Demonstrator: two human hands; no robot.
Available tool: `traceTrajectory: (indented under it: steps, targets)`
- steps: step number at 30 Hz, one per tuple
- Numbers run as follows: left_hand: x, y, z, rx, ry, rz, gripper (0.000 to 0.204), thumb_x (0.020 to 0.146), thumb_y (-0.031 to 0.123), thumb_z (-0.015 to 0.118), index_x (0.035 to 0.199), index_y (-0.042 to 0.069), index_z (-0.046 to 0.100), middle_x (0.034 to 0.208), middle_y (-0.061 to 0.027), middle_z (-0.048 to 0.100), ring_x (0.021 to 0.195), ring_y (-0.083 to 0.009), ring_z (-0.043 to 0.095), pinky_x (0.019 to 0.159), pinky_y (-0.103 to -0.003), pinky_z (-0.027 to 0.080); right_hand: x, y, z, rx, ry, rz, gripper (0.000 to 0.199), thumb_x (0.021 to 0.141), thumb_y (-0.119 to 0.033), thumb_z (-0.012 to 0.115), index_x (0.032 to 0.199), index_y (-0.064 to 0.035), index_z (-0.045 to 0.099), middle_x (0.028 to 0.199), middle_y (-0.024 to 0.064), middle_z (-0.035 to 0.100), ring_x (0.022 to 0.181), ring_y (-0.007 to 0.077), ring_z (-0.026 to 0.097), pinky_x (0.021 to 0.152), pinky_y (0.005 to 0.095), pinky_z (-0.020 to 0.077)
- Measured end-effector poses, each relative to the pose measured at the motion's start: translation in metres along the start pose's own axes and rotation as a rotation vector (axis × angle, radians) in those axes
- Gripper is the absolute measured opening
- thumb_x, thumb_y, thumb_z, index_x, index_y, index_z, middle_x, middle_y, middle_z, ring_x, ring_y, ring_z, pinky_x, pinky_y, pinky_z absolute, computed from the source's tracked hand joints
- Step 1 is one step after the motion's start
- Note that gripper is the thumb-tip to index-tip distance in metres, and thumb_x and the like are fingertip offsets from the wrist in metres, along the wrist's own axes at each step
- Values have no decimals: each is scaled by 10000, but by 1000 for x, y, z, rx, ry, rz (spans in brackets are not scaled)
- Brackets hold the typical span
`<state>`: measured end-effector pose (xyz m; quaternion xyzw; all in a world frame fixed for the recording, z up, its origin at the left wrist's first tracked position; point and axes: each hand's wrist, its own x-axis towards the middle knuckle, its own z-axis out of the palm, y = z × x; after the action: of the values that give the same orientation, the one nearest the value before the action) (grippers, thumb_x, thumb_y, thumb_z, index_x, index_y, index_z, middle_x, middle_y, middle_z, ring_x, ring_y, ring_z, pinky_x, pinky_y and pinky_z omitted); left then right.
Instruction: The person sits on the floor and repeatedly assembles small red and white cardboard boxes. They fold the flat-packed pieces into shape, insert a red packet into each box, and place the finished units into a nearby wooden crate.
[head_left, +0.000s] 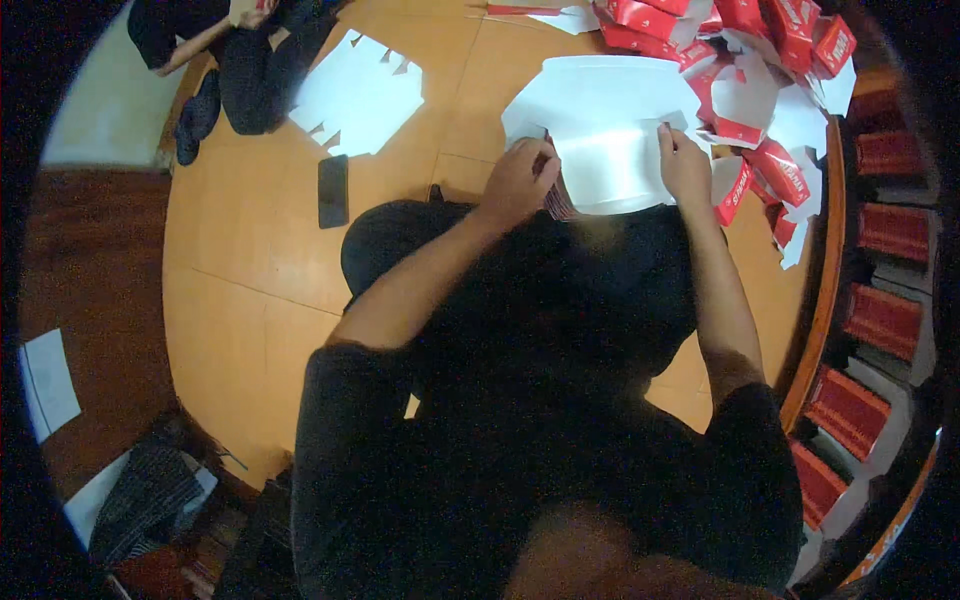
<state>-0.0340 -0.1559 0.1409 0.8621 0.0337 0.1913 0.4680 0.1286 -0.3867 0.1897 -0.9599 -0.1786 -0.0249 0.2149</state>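
Note:
A white cardboard box blank [608,170] rests before my crossed legs, its glossy near panel bent up and its wide far part lying flat. My left hand [518,183] is closed on the left edge of that panel, where a strip of dark red stripes shows on the underside. On the opposite edge, my right hand [686,172] pinches the card between thumb and fingers. Some of the fingertips of both hands are hidden behind the card.
Red and white food boxes [740,95] lie piled at the far right. White cut blanks [358,92] and a dark phone [333,191] are on the wooden floor [245,245] to the left. Another person's hand [250,12] shows at the top left. Red slatted panels [885,320] line the right.

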Motion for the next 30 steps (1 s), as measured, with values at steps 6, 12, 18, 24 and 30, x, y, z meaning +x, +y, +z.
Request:
traceTrajectory:
  steps: [6, 12, 18, 24, 30]
  targets:
    - [7, 21, 26, -48, 186, -283, 278, 872, 215, 696, 956, -9, 555, 927, -166, 621, 805, -277, 631, 721, -396, 497, 8, 18, 15, -108, -17, -55, 390, 955, -345, 478, 896, -40, 713, 885, 247, 675, 847, 425, 656, 787, 515, 512]
    - [1, 21, 49, 159, 311, -446, 377, 871, 262, 679, 1026, -32, 501, 944, -195, 610, 853, -309, 611, 770, -419, 483, 2, 28, 22, -42, -109, 25, 427, 953, -357, 471, 931, 8, 692, 925, 270, 669, 881, 446, 651, 820, 515, 507]
    - [14, 16, 45, -204, 178, -700, 434, 915, 329, 605, 1064, -62, 492, 1006, -214, 622, 916, -328, 616, 822, -430, 480, 6, 34, 27, 7, -181, 56, 469, 955, -369, 444, 935, 33, 685, 969, 291, 664, 914, 457, 649, 856, 522, 503]
    - [52, -26, 28, -334, -38, -683, 590, 970, 408, 494, 1208, -131, 520, 1104, -234, 643, 1030, -294, 631, 898, -383, 480, 32, 45, 45, 52, -178, 18, 487, 952, -427, 486, 1057, 12, 669, 955, 278, 675, 909, 432, 656, 828, 487, 514]
    - [51, -52, 19, -107, -156, -498, 494, 948, 374, 545, 1164, -70, 570, 1026, -196, 653, 906, -273, 645, 820, -394, 491, 20, 30, -11, 726, -292, 383, 465, 922, -434, 561, 1096, -17, 674, 998, 158, 707, 855, 217, 681, 718, 339, 528]
